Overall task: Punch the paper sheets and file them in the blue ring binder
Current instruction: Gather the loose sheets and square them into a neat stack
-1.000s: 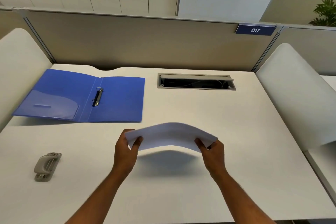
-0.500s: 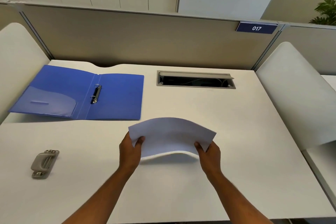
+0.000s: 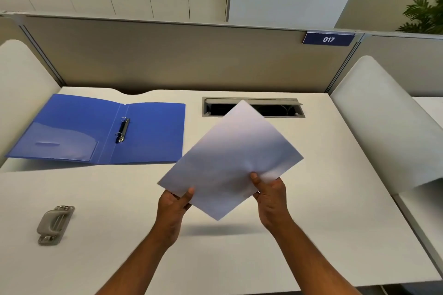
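The paper sheets are held above the desk, pinched at the near edges by the left hand and right hand. Light, floppy and crease-prone, they are best gripped at opposite edges. The hole punch lies left; the blue ring binder lies open beyond.

Single head view looks down, fairly close, onto desk.

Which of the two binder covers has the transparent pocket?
The left cover of the open blue ring binder: a clear pocket lies on its lower part. The right cover is plain blue.
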